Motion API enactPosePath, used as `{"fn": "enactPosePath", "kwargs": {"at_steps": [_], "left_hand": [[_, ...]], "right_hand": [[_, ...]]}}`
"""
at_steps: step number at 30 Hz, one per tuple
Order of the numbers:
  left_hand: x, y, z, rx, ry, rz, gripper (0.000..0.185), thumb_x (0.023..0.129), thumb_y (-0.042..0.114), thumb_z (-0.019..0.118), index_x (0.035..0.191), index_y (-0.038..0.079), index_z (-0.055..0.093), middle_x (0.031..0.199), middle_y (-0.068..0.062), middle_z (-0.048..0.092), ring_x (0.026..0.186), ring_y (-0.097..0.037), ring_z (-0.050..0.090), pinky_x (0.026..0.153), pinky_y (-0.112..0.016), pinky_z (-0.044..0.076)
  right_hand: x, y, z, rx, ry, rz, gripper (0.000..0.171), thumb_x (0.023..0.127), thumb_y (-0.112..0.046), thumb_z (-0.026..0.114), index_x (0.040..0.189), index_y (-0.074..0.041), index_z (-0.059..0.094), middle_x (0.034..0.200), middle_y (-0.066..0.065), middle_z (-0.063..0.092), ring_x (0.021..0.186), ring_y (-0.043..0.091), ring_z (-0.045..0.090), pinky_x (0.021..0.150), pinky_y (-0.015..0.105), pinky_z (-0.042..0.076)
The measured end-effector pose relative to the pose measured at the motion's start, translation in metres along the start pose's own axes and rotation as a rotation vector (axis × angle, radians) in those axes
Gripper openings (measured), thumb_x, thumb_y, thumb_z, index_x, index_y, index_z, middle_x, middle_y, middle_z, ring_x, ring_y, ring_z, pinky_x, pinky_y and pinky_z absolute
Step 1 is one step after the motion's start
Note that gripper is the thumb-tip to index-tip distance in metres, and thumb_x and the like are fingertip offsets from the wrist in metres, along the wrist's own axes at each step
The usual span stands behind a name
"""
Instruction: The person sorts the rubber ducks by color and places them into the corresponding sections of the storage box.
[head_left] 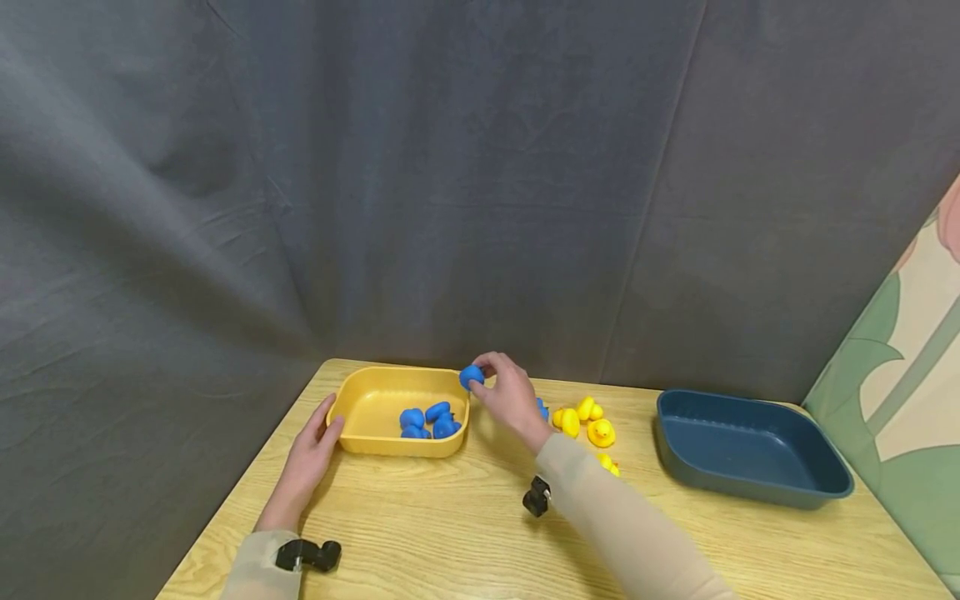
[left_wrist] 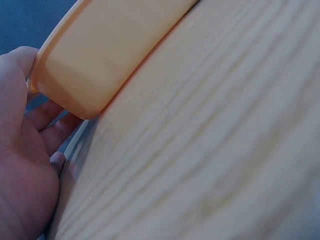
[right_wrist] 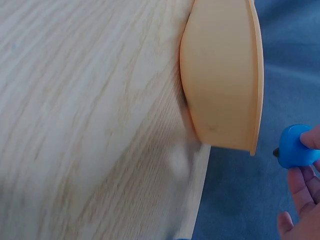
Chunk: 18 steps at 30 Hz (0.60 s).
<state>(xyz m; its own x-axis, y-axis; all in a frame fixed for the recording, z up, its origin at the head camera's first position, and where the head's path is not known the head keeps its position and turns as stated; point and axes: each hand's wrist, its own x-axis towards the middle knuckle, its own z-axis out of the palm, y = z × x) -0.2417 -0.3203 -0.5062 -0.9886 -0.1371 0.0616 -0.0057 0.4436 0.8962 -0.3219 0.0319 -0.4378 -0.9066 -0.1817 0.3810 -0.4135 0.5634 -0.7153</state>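
My right hand point(head_left: 512, 400) pinches a blue rubber duck point(head_left: 471, 377) between thumb and fingers, over the right end of a yellow tub point(head_left: 397, 447). In the right wrist view, the duck point(right_wrist: 292, 147) shows its dark beak towards the tub and is higher than the rim. At the tub's other end, my left hand point(head_left: 309, 454) holds the left side. The left wrist view has its thumb at the rim and its fingers against the outer wall. Several blue ducks point(head_left: 446, 427) lie inside the tub, towards its right half.
Several yellow rubber ducks point(head_left: 601, 432) lie on the wooden table point(head_left: 450, 533) right of my right hand. A blue duck point(head_left: 542, 409) shows partly behind that hand. Farther right stands a dark blue tub point(head_left: 750, 487). A grey curtain point(head_left: 480, 208) hangs behind the table.
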Motion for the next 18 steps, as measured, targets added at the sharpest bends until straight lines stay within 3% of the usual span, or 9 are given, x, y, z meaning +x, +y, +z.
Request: {"fn": "enactPosePath", "kwargs": {"at_steps": [10,18], "left_hand": [[0.002,-0.003,0.000,-0.020,0.008,0.024,0.070,0.119,0.043,0.049,0.179,0.019,0.021,0.182,-0.016,0.021,0.168,-0.037,0.016,0.135,-0.057,0.015],[0.004,-0.007,0.000,-0.032,0.010,0.050,0.069,0.120,0.042,0.048,0.178,0.017,0.022,0.181,-0.017,0.023,0.168,-0.037,0.018,0.135,-0.056,0.017]], "right_hand": [[-0.006,-0.013,0.015,0.063,-0.063,0.002,0.026,0.102,-0.011,0.082,0.126,-0.012,0.072,0.120,0.007,0.071,0.114,0.037,0.069,0.099,0.050,0.058],[-0.012,-0.015,0.027,0.025,-0.095,-0.020,0.027,0.103,-0.015,0.081,0.128,-0.014,0.073,0.115,0.004,0.072,0.108,0.030,0.067,0.088,0.043,0.057]]}}
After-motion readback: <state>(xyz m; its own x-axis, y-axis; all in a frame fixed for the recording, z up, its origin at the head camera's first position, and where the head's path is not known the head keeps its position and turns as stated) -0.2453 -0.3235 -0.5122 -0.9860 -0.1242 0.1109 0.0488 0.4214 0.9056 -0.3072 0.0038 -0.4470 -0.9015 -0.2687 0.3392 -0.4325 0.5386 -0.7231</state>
